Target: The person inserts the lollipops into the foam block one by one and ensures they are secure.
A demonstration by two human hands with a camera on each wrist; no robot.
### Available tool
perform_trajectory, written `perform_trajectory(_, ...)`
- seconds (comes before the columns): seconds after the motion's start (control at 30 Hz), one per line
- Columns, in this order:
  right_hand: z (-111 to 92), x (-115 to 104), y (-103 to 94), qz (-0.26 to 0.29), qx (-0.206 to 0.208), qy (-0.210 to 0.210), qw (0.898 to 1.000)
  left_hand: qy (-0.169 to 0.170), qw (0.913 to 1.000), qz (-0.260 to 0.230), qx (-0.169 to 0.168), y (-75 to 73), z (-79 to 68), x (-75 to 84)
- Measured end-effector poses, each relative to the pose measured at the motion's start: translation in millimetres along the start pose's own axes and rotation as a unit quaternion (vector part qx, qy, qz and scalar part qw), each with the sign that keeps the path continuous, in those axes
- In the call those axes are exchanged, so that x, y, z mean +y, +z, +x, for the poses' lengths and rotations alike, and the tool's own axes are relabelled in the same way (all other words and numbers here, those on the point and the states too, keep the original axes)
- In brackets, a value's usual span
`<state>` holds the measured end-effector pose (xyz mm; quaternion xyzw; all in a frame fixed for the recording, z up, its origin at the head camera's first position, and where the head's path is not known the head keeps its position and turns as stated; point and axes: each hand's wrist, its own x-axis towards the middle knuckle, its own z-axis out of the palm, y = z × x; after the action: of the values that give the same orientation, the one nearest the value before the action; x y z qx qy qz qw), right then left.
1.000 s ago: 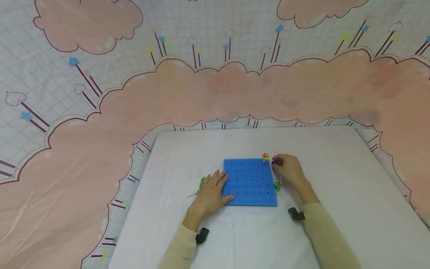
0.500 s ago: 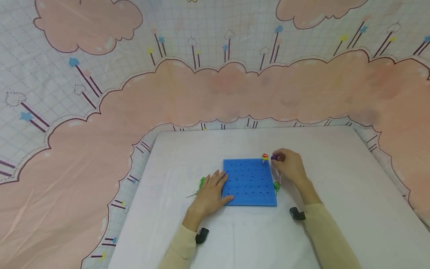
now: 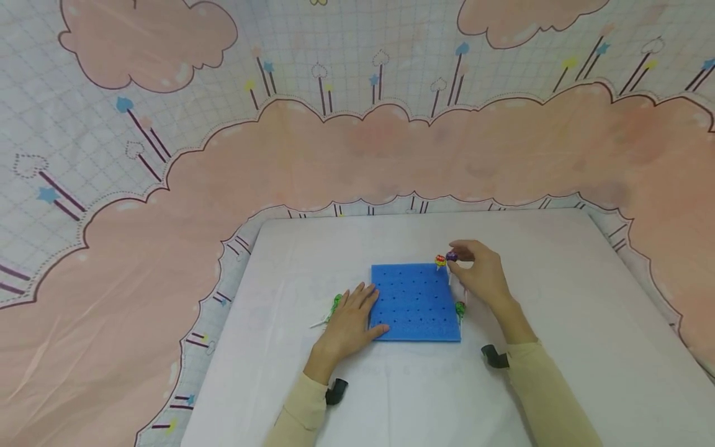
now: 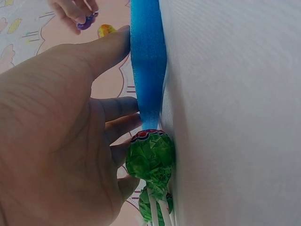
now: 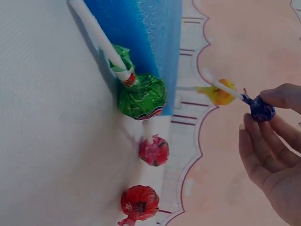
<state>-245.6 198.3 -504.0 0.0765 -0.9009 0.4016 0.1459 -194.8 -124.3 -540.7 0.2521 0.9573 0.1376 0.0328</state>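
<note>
A blue foam board (image 3: 410, 304) with rows of small holes lies on the white table. My left hand (image 3: 347, 320) rests on its left side, thumb on top and fingers loosely extended along the edge. Between thumb and fingertips my right hand (image 3: 485, 274) pinches a purple-wrapped lollipop (image 5: 262, 109) by its head, white stick downward, above the board's far right corner. At that corner a yellow-and-red lollipop (image 3: 440, 261) stands upright in the board, close beside the purple one. Green lollipops (image 4: 149, 155) lie by my left fingers.
Along the board's right side lies another green lollipop (image 5: 142, 96). Beyond it in the right wrist view are a pink lollipop (image 5: 154, 150) and a red lollipop (image 5: 140, 202) on the table. Behind the table (image 3: 313, 248) hangs a patterned cloth (image 3: 357, 155).
My right hand has moved up and slightly left, bringing the purple lollipop from beside the board's right edge to the far right corner. The left hand and the board stay put.
</note>
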Motion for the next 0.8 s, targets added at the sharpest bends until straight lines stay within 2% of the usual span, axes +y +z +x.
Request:
perform_trajectory(0.17,0,-3,-0.3,0.002,0.011,-0.055,0.998,-0.001,1.0000,0.001,0.000,1.2,0.1,-1.1)
perform_trajectory(0.3,-2,-4,1.5,0.003,0.018,-0.084,0.996,-0.001,1.0000,0.002,0.001,1.9,0.0,-1.7)
perform_trajectory(0.57,-3,-6,6.7,-0.004,0.021,-0.109,0.994,-0.002,1.0000,-0.005,-0.001,2.6,-0.4,-2.4)
perform_trajectory(0.8,-2,-6,10.3,-0.009,0.013,-0.112,0.994,-0.003,1.0000,-0.003,-0.001,3.5,0.0,-3.2)
